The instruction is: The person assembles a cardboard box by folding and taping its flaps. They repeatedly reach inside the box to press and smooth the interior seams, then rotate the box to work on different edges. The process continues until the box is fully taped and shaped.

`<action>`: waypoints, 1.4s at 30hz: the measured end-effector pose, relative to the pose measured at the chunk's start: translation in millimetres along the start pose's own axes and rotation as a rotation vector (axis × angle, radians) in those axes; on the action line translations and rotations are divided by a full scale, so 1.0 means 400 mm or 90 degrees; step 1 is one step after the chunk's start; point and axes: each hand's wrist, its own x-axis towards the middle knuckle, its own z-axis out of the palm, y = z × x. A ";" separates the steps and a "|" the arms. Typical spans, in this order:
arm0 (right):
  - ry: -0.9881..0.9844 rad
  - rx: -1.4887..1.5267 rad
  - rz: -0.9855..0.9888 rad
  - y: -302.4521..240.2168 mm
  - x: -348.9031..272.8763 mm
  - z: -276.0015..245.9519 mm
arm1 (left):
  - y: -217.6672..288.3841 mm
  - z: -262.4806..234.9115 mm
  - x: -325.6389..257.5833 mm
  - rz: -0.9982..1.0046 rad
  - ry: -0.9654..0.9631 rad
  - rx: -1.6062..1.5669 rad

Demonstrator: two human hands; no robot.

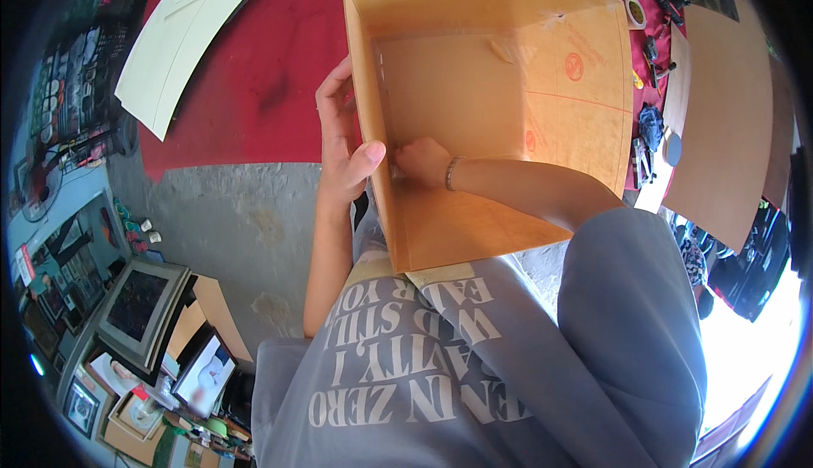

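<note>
A large open brown box (457, 87), made of thin board, stands tilted in front of me, partly over the table's near edge. Red printed marks and a thin red line show on its right inner side. My left hand (343, 138) grips the left wall from outside, thumb over the rim and fingers along the outer face. Deep inside the box, my right hand (423, 161) is curled against the lower part of the left inner wall. Its fingertips are hidden, and whatever they may hold cannot be made out.
Red cloth (254, 70) covers the table, with pale sheets (190, 53) at its far left. Right of the box lie a tape roll (635, 12), several hand tools (650, 57) and large brown boards (720, 121). Framed pictures (140, 307) lean at the lower left.
</note>
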 end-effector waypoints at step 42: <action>0.082 0.143 0.159 0.114 0.034 0.055 | 0.058 -0.013 0.027 0.046 -0.081 0.076</action>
